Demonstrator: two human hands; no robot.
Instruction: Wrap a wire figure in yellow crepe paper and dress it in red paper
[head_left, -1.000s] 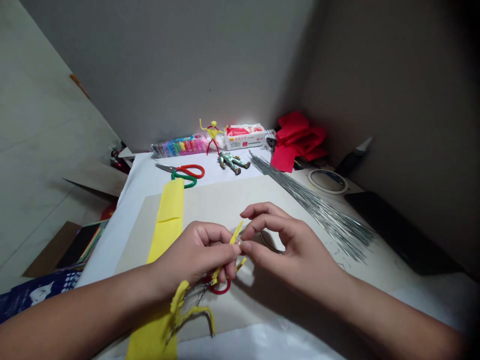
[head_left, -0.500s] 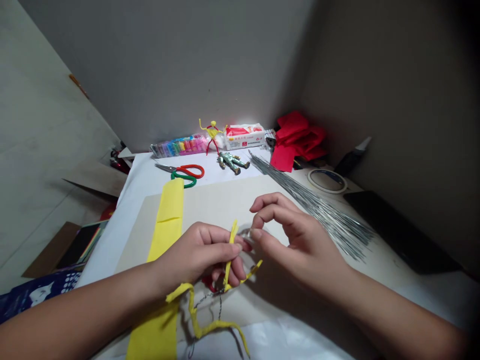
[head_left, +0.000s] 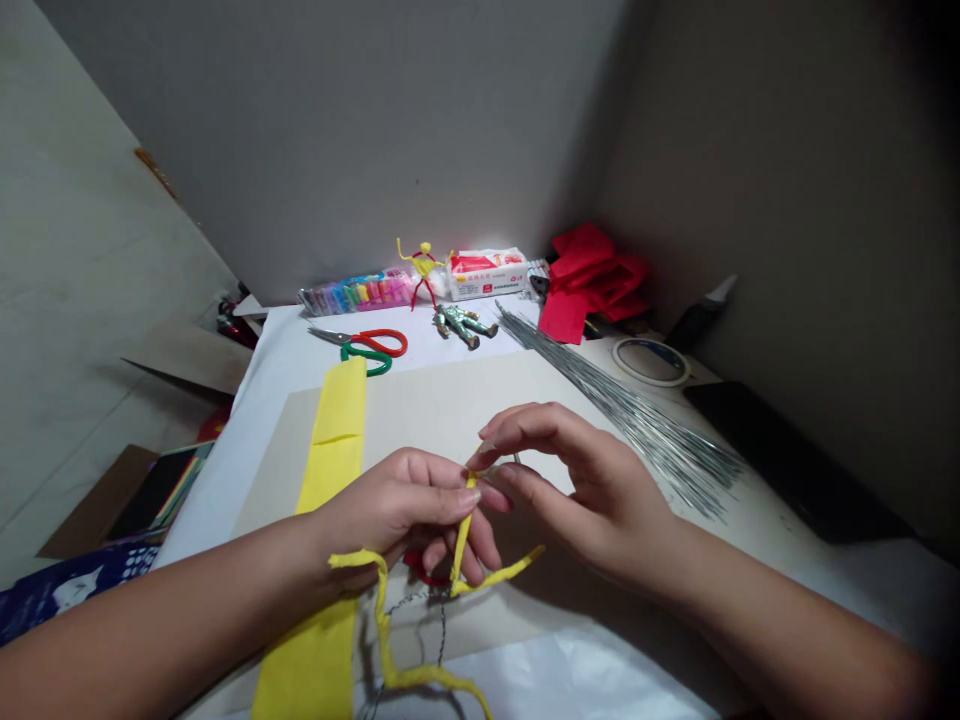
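Left hand (head_left: 420, 500): clamped on yellow-wrapped wire (head_left: 462, 540). Right hand (head_left: 600, 485): newly back beside its tip, grip indeterminable; work two-handed again.

"How's the light?"
"Dim; the plain grey walls (head_left: 360, 120) darken to near-black at far right, and a soft shadow lies under the bare right hand (head_left: 592, 480)."
"Sharpness?"
"Soft; the flat black slab (head_left: 795, 465) looks blurred."
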